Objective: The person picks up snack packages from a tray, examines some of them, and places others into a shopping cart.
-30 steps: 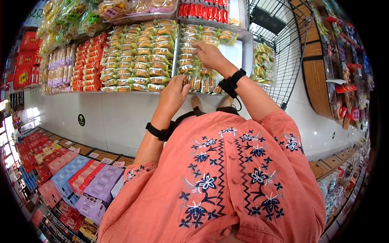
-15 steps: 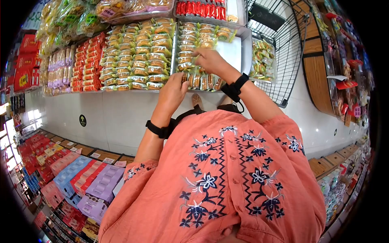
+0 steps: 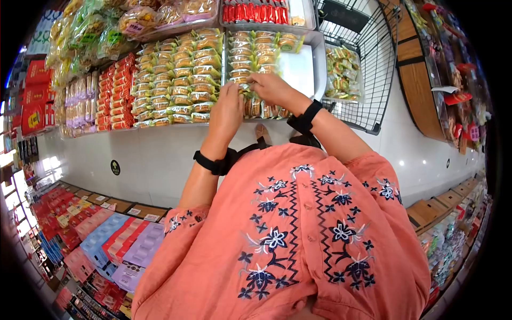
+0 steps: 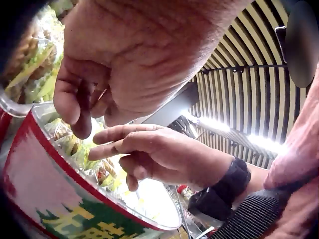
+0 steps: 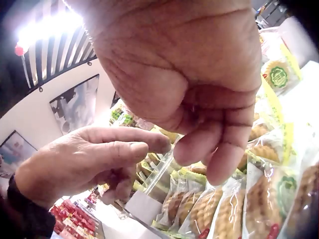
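Both hands are at the front of a clear bin (image 3: 320,66) of individually wrapped, ridged round biscuits (image 3: 242,52). My left hand (image 3: 226,111) is by the bin's left divider, fingers pointing forward. From the right comes my right hand (image 3: 273,89), its fingertips close to the left ones over a small wrapped biscuit (image 3: 244,88). In the right wrist view, the right fingers bend loosely just above a row of upright wrapped biscuits (image 5: 229,214); no pack shows inside them. The left wrist view has the right index and middle fingers (image 4: 124,139) fairly straight.
Left of the divider, another bin holds columns of similar wrapped biscuits (image 3: 181,80), then red-wrapped snacks (image 3: 114,90). A wire shopping cart (image 3: 373,106) with a bag of wrapped snacks (image 3: 342,72) stands at the right. Behind the person, shelves carry stacked boxes (image 3: 141,245).
My right hand has come down from farther up the bin, toward the left hand. My left hand has moved slightly forward, and the fingertips of both are now closer together.
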### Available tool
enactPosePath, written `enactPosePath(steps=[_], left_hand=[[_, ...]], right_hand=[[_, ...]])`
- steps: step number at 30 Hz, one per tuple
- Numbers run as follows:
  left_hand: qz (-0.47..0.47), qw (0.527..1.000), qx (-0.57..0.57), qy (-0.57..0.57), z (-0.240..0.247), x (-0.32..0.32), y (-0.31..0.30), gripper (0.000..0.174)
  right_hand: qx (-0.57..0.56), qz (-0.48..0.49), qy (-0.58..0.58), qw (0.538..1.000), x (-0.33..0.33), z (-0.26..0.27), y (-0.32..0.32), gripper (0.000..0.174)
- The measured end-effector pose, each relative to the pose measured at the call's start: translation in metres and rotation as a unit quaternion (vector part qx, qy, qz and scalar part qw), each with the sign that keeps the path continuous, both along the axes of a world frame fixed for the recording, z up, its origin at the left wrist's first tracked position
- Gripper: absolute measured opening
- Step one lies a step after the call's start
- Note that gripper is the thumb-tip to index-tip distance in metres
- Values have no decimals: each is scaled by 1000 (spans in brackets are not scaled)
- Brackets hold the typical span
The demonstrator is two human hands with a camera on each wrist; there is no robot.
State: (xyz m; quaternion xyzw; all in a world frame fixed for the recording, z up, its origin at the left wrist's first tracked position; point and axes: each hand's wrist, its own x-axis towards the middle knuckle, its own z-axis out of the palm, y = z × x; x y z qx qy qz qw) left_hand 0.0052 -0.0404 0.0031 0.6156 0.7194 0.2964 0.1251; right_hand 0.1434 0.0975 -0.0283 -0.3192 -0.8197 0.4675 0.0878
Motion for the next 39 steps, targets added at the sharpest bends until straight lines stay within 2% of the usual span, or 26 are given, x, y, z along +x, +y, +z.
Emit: enactPosePath(steps=[4, 7, 10, 13, 16, 19, 22, 25, 28, 31, 34, 39], left_hand=[[-3, 999, -20, 33, 0, -7, 16, 26], [-22, 998, -29, 45, 3, -7, 27, 28], [-25, 991, -82, 106, -2, -5, 34, 26], [-31, 978, -174, 113, -3, -4, 35, 24], [-33, 981, -154, 112, -7, -6, 35, 23], [-30, 981, -155, 117, -9, -7, 37, 22], [-43, 987, -74, 134, -12, -8, 35, 17], [-37, 986, -95, 129, -10, -7, 35, 18], [-25, 982, -175, 68, -3, -9, 40, 25], [9, 995, -92, -22, 12, -9, 51, 28], [-15, 999, -10, -46, 7, -19, 70, 32], [-45, 999, -5, 2, -3, -27, 100, 29]], right_hand=[[-23, -14, 52, 998, 1, -11, -1, 27], [-32, -21, 34, 999, 0, -10, 0, 26], [-11, -26, 14, 999, 0, 2, -1, 25], [-45, -75, 19, 996, -2, 4, 4, 26], [116, -68, 74, 988, -7, -9, 15, 27], [172, -61, 80, 980, -11, -14, 19, 32], [177, -62, 83, 979, -18, -14, 19, 34], [165, -54, 27, 984, -25, -18, 17, 34], [195, -25, 22, 980, -25, -22, 12, 23], [199, -28, 51, 978, -25, -24, 15, 17], [202, -13, 23, 979, -25, -23, 20, 18], [167, -12, 13, 986, -25, -29, 23, 18]])
